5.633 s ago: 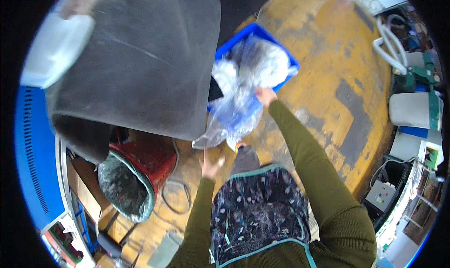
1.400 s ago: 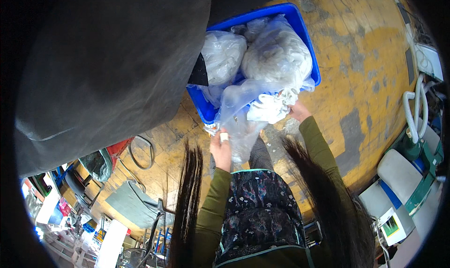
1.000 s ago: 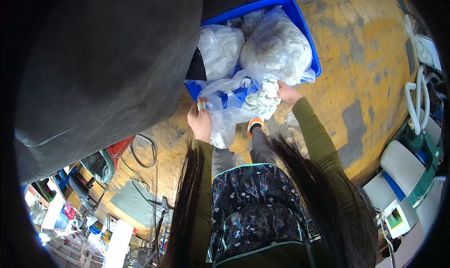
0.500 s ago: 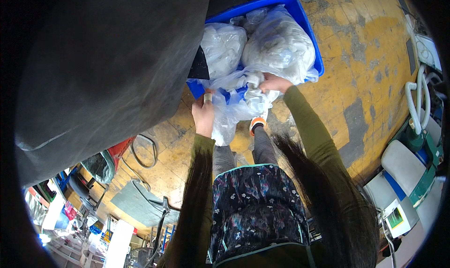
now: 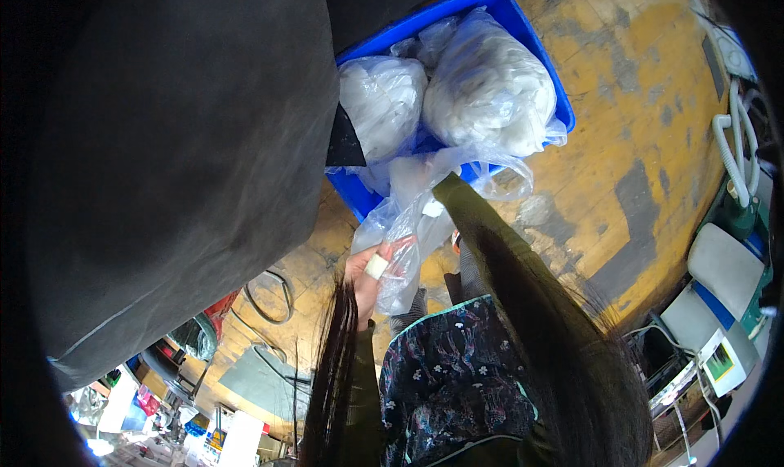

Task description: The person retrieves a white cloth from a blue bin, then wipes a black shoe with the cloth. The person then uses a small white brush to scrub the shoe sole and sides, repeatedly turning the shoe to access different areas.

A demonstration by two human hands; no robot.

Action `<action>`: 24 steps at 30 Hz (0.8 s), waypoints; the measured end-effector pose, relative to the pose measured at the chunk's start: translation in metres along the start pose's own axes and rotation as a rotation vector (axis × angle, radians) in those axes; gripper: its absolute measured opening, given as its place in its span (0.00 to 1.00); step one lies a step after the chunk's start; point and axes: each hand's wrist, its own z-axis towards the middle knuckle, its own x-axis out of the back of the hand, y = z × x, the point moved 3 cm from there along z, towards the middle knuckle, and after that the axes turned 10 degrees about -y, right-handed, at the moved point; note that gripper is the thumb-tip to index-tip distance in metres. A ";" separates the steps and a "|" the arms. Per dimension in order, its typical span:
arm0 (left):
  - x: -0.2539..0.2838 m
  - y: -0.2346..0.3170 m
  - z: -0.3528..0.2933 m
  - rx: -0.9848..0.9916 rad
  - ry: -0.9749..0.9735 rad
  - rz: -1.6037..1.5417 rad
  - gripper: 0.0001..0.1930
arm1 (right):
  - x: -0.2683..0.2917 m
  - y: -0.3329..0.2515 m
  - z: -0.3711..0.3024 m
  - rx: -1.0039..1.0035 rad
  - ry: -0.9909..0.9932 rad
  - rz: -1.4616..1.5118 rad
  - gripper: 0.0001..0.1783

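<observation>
Left hand [image 5: 365, 275] clamps a clear plastic bag [image 5: 416, 226] at a blue rectangular bin [image 5: 545, 63], right hand [image 5: 425, 171] veiled by film, its grip indiscernible

Loose clear bag [image 5: 397, 297], thin, crinkled, glossy plastic; 2 bulging translucent bags [image 5: 490, 83], shiny, wrinkled plastic; blue rectangular bin [image 5: 549, 67], smooth plastic; broad dark-grey sheet [image 5: 188, 157], matt; olive-green sleeve [image 5: 494, 230], matt knit; dark flowered apron [image 5: 449, 369], cloth; yellow floor [image 5: 661, 51], scuffed, worn to dull grey patches.
</observation>
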 end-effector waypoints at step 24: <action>-0.002 0.015 0.093 -0.638 0.417 0.329 0.19 | 0.023 0.049 -0.230 0.128 0.176 0.495 0.37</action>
